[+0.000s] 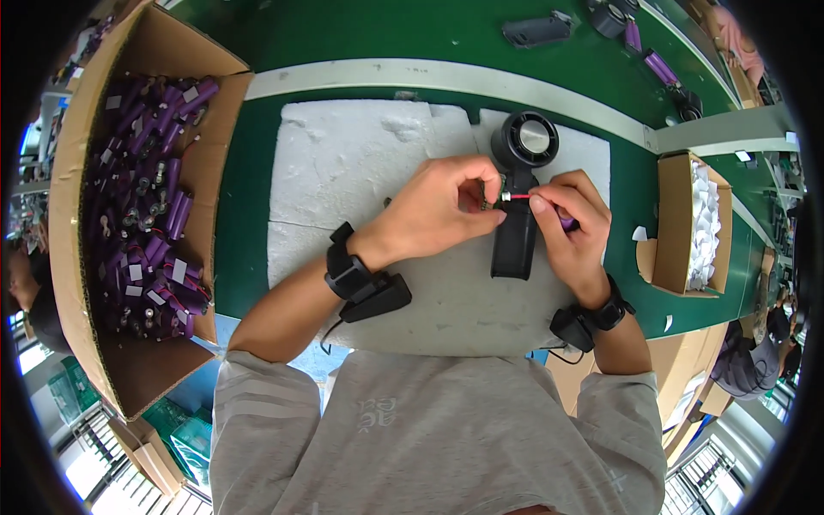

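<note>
Left hand (pixel 433 206) pinches a green circuit board (pixel 486 205); right hand (pixel 571 232) has a closed grip on a purple battery (pixel 567 222) and red wire (pixel 521 196). Steady alignment, without straining the wire, appears advisable.

Approach to the left hand (pixel 446 204) is available across the bare left portion of the white foam pad (pixel 330 172) (limit: the carton (pixel 233 129) farther left). The black fan body (pixel 520 182) obstructs far-side access between that hand and the right hand (pixel 577 221).
</note>
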Demonstrator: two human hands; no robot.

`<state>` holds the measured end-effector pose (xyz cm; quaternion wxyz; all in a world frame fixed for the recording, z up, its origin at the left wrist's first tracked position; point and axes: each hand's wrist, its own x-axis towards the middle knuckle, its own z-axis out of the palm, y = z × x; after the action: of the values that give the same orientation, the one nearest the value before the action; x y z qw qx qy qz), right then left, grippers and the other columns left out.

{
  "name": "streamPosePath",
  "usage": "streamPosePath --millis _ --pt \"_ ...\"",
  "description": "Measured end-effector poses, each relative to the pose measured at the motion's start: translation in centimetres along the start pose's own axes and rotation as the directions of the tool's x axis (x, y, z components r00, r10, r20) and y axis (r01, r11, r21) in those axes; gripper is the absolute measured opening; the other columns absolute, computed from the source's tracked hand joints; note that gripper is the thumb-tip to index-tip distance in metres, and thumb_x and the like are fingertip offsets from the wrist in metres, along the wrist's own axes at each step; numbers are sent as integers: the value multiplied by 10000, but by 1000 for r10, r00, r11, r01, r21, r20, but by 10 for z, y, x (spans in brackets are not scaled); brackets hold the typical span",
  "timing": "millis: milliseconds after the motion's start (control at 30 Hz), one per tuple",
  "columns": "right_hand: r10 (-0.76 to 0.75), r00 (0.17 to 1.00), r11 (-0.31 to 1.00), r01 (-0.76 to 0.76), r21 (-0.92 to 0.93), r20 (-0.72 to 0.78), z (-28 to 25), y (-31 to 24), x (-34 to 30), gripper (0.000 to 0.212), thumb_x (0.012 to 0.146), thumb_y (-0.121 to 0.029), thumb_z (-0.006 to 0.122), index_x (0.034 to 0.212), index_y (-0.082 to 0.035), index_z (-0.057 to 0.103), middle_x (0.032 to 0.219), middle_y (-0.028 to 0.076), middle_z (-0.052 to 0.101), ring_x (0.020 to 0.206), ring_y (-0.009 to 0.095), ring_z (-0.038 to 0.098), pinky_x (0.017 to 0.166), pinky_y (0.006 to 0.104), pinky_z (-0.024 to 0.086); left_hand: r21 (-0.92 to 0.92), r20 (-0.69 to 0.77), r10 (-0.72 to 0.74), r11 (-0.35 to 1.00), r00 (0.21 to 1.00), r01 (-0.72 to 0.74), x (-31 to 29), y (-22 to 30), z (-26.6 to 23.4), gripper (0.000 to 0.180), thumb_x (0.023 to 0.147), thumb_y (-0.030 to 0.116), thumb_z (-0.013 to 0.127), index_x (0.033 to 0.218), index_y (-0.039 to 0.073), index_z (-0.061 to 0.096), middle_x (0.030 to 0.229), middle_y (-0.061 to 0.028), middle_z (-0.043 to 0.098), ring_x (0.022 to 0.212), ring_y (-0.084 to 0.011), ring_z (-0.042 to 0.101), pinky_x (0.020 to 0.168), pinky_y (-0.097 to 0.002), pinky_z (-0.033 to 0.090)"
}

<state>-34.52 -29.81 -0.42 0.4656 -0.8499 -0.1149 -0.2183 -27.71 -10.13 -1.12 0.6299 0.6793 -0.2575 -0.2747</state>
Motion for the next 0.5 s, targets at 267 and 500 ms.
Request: streamPosePath --millis 267,500 --pt "27 1000 999 -27 -44 10 -7 -1 -7 84 771 -19 730 841 -9 686 758 63 558 561 122 486 501 246 388 -6 16 26 1000 1000 -26 -2 3 13 207 802 -31 686 855 48 502 867 22 550 761 -32 519 654 -207 451" --pt "38 999 999 -38 -39 -3 -4 -3 -5 89 763 -22 738 835 -15 687 759 56 563 555 116 481 492 240 382 56 -54 -35 998 998 38 -2 3 16 241 813 -15 685 802 63 457 741 41 483 656 -21 459 540 -204 376"
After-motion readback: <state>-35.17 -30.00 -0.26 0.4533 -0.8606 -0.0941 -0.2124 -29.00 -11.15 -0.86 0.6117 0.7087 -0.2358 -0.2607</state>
